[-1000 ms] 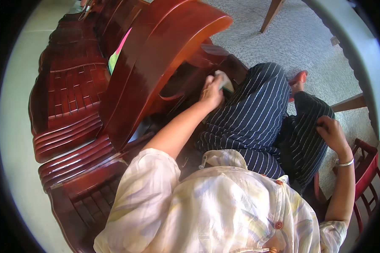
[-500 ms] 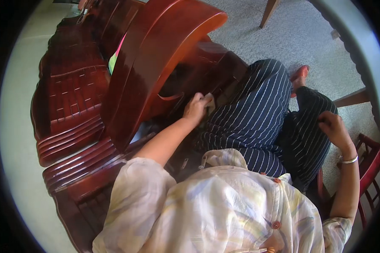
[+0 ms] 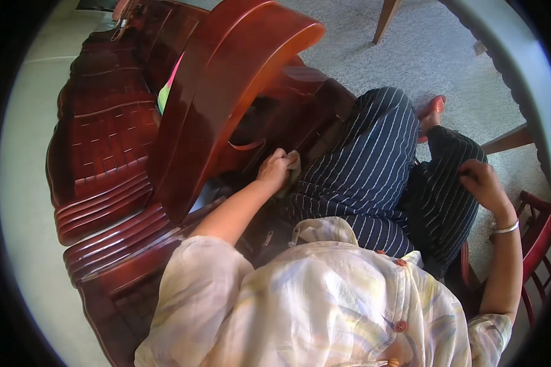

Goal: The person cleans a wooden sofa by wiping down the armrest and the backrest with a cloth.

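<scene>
My left hand [image 3: 273,170] is closed round a pale, crumpled cloth [image 3: 294,161]. It is low over the dark red wooden seat [image 3: 288,125], between the big curved wooden armrest [image 3: 226,79] and my striped trousers [image 3: 361,153]. The far side of the cloth and some fingertips are hidden. On the other side, my right hand [image 3: 481,181] rests at my knee with its fingers curled in and nothing visible in them. A silver bangle [image 3: 506,229] circles that wrist.
A long red wooden bench [image 3: 107,144] runs along the left. Pink and green material [image 3: 164,95] shows behind the armrest. A small red chair [image 3: 532,235] stands at the right, near a brown table leg [image 3: 509,140] and a pale table edge [image 3: 523,73]. My red shoe [image 3: 433,107] is on the speckled floor.
My left hand has moved back toward my body and to the left with the cloth. My right hand has stayed by my knee, and the view has shifted slightly.
</scene>
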Demonstrator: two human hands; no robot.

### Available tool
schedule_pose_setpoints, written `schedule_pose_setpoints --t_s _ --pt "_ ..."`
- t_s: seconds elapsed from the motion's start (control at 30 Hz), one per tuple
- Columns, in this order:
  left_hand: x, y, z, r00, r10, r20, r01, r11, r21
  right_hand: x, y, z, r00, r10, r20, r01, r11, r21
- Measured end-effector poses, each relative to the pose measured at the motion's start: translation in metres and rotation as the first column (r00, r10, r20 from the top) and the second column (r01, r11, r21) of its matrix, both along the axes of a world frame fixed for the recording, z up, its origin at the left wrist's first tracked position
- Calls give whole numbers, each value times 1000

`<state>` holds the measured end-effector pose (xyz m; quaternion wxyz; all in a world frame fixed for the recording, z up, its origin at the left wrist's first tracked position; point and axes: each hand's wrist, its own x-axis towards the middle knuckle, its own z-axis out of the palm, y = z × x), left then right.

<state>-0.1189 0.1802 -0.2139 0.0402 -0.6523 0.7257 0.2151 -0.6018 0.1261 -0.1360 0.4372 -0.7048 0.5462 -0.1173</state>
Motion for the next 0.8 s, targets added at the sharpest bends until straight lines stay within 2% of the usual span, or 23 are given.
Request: schedule_pose_setpoints --t_s 0.1,0.13,0.17,0.23,0.3,0.43,0.5,0.57,0.63,0.73,0.77,0.8 --pt "16 -10 -16 996 59 72 -53 995 -81 2 -1 6 999 -45 -27 47 995 86" --pt "4 -24 1 991 123 -59 -133 966 -222 2 -1 7 998 -46 -32 49 995 84" --pt "-4 -41 10 987 141 -81 -160 934 -321 3 -1 7 997 -55 -47 59 993 99" --pt "-16 -74 7 956 255 -146 -290 896 -335 4 -1 9 996 -64 -63 70 992 107" --pt "-33 -94 3 987 147 70 -118 941 -316 6 0 10 999 -23 -46 24 999 28" --pt "-43 -94 -13 991 115 74 -89 955 -283 5 2 10 998 -1 -62 2 1000 11" --pt "-34 -79 -7 975 115 189 -68 969 -238 5 1 12 995 -26 -96 31 998 51" --pt "-19 -62 -8 954 214 210 -182 969 -165 6 1 14 997 -37 -70 42 997 69" --pt "-11 -49 -3 899 303 316 -289 953 -90 5 0 11 998 -51 -38 54 995 89" --pt "-9 -52 0 871 281 404 -307 952 0 1 1 7 999 -30 15 29 997 70" --pt "-8 -55 -5 871 280 404 -308 952 3 1 0 9 1000 -30 0 30 995 94" --pt "-5 -62 -14 929 253 272 -248 967 -53 2 -1 10 999 -29 -15 31 993 114"
